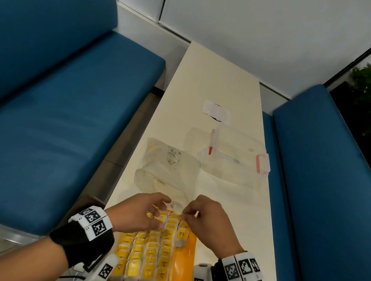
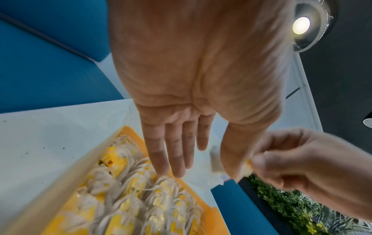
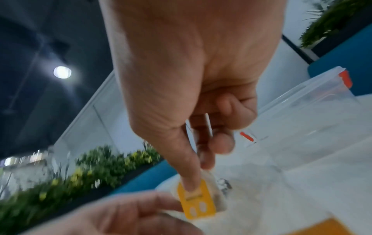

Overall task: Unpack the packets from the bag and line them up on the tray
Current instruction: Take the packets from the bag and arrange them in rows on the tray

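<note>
An orange tray [image 1: 185, 267] at the table's near end holds several rows of yellow-tagged packets [image 1: 143, 258]; its right strip is bare. Both hands hover over the tray's far end. My right hand [image 1: 186, 212] pinches one packet [image 3: 198, 202] by its yellow tag between thumb and fingers. My left hand [image 1: 162, 209] keeps its fingers [image 2: 177, 159] straight above the rows [image 2: 141, 190], and its thumb touches the same packet [image 2: 248, 167]. The clear plastic bag [image 1: 167, 168] lies crumpled just beyond the hands, and what is inside it cannot be made out.
A clear lidded container [image 1: 236, 155] with red clips stands beyond the bag, to the right. A white slip [image 1: 216, 111] lies farther back on the narrow cream table [image 1: 210, 74]. Blue benches [image 1: 53, 137] flank both sides.
</note>
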Demonstrator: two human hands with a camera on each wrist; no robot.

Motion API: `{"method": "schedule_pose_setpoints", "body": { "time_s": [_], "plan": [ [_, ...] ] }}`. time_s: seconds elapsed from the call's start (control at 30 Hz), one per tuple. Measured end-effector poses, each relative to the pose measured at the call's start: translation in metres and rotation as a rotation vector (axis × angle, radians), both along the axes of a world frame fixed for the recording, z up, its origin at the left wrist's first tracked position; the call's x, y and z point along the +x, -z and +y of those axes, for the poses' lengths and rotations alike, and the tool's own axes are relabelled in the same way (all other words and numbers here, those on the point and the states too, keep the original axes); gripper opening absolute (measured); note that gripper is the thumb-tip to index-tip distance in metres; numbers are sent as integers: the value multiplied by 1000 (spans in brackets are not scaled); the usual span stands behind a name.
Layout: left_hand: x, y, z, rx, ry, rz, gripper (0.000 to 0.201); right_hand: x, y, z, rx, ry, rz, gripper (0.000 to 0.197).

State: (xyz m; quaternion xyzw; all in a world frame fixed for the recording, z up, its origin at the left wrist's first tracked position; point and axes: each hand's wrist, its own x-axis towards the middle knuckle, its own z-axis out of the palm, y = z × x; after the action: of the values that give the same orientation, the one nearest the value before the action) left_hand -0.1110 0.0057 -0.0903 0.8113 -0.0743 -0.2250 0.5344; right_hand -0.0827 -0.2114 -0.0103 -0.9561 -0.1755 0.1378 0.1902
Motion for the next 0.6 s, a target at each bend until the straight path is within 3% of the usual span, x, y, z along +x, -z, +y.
{"method": "schedule_pose_setpoints", "body": {
  "time_s": [0.07, 0.2, 0.4, 0.6],
  "plan": [
    [-1, -1, -1, 28, 2, -22, 59, -4, 3, 0, -125, -35, 43, 11],
    [-4, -3, -11, 56, 10, -103, 57, -5, 1, 5, -54, -7, 65, 9],
    [-8, 2, -22, 99, -3, -139, 13, -12, 1, 8, -26, -20, 62, 7],
    [-10, 5, -1, 122, -99, -110, 18, -17, 9, -7, -177, -57, 95, 16]
  ]
}}
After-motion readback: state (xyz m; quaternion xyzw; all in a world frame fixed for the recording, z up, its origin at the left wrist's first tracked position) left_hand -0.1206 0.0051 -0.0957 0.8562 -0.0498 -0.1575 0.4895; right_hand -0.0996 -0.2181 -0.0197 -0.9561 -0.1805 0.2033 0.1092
